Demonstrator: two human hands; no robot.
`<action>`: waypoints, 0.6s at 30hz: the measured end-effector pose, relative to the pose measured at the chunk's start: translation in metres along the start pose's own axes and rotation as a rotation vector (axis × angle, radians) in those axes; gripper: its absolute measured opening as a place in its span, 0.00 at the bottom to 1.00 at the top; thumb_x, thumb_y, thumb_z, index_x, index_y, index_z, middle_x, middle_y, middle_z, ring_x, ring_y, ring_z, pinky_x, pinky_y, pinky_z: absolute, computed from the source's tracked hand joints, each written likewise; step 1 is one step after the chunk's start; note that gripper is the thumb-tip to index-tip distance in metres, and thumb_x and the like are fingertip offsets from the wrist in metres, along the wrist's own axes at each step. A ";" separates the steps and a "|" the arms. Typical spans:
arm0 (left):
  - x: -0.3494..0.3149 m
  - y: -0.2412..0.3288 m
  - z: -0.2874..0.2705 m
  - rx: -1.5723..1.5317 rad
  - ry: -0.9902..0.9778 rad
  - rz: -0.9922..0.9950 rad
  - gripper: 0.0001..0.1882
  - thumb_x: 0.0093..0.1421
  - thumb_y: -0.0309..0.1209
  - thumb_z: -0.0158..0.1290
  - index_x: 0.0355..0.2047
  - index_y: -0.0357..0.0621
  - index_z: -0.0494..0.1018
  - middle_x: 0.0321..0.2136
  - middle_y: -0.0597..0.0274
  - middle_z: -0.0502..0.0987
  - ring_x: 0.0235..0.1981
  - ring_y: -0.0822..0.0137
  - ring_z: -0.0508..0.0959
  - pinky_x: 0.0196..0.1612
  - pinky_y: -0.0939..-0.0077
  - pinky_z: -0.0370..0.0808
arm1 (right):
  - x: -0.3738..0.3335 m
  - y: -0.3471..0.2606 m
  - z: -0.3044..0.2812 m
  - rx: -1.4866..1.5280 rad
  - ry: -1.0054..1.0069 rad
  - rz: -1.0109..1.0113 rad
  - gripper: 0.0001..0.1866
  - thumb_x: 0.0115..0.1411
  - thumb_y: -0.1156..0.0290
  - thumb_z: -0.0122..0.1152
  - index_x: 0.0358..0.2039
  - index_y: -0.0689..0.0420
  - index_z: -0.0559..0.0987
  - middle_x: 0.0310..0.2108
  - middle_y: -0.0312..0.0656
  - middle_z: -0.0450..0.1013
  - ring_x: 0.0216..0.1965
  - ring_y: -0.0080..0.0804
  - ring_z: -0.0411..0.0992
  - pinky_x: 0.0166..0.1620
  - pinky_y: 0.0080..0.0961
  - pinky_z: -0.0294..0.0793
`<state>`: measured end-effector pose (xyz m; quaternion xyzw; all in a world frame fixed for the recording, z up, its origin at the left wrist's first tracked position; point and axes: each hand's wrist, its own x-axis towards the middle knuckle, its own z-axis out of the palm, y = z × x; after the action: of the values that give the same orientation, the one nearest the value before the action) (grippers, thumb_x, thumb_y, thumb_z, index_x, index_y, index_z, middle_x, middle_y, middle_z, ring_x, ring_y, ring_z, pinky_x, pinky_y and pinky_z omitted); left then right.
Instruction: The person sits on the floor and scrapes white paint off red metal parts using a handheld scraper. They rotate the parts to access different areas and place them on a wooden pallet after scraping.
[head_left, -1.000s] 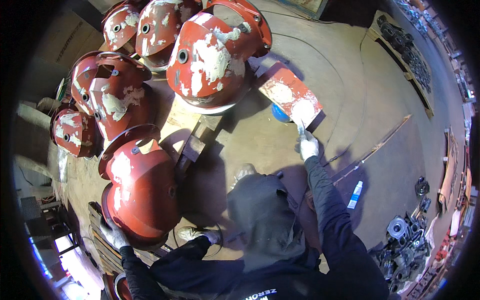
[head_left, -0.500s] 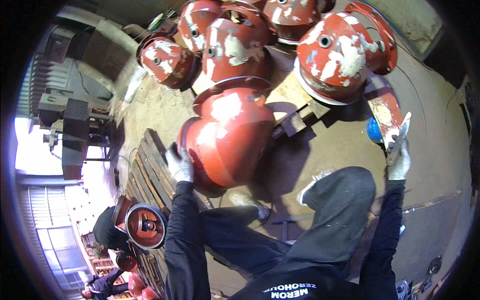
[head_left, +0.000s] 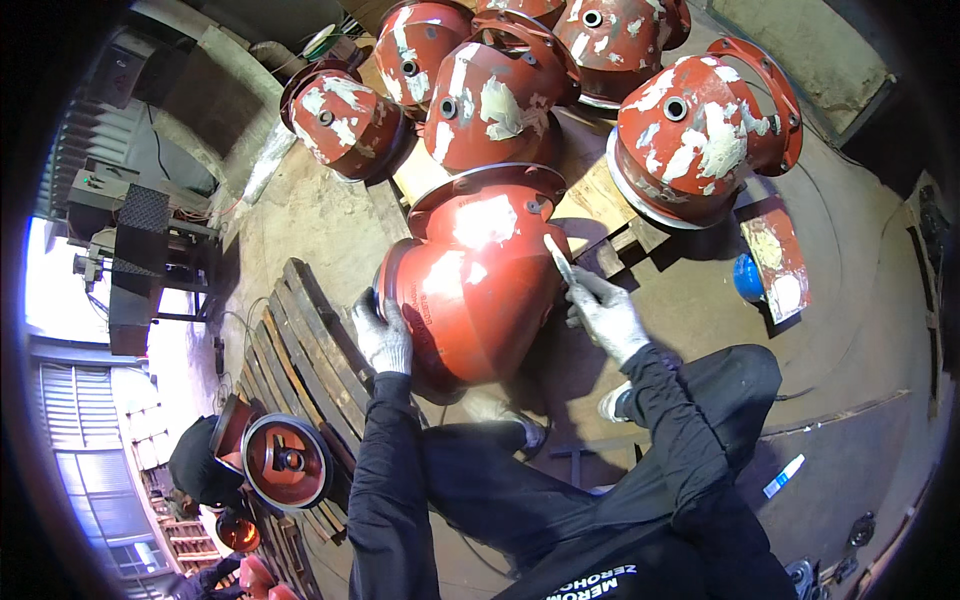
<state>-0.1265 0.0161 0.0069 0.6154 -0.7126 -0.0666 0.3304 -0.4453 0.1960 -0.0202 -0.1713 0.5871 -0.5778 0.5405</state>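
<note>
Nearest casting [head_left: 475,325]: red, bright white patches. Rear castings [head_left: 655,160]: red, blotched cream-white. Left hand [head_left: 382,335]: grey-white glove. Right hand [head_left: 607,315]: same, fingers greyer. Spatula [head_left: 559,262]: whitish blade. Board [head_left: 779,222]: red, one cream patch, one white. Round item [head_left: 746,278]: bright blue. Tube [head_left: 784,476]: white, blue. Sleeves [head_left: 378,490]: black. Pallet slats [head_left: 318,330]: brown.

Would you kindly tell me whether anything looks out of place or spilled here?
Only a white-and-blue tube stands out: it lies loose on the floor, apart from the paste-smeared board, perhaps dropped or set aside. The pale patches on the red castings seem deliberate.
</note>
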 end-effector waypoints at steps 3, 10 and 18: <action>-0.001 -0.002 0.001 -0.067 0.001 -0.005 0.22 0.68 0.33 0.56 0.59 0.35 0.72 0.51 0.42 0.77 0.53 0.46 0.79 0.58 0.58 0.75 | 0.013 0.023 0.019 -0.076 0.046 -0.126 0.19 0.72 0.71 0.61 0.61 0.62 0.80 0.47 0.40 0.82 0.40 0.22 0.78 0.45 0.25 0.81; -0.001 0.000 0.001 -0.070 0.015 -0.008 0.23 0.67 0.36 0.57 0.59 0.37 0.72 0.51 0.42 0.77 0.53 0.42 0.79 0.58 0.55 0.75 | 0.011 0.014 0.046 -0.647 0.263 -0.389 0.19 0.70 0.68 0.64 0.58 0.61 0.82 0.45 0.46 0.82 0.40 0.36 0.80 0.46 0.33 0.82; -0.003 0.005 -0.002 -0.062 0.008 -0.019 0.23 0.69 0.37 0.55 0.59 0.35 0.72 0.52 0.42 0.78 0.53 0.45 0.80 0.59 0.56 0.75 | -0.007 -0.009 0.087 -0.921 0.290 -0.465 0.21 0.66 0.66 0.63 0.60 0.51 0.81 0.40 0.54 0.75 0.42 0.52 0.78 0.48 0.42 0.79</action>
<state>-0.1296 0.0207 0.0101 0.6120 -0.7029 -0.0893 0.3515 -0.3745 0.1569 0.0128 -0.4348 0.7951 -0.3825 0.1804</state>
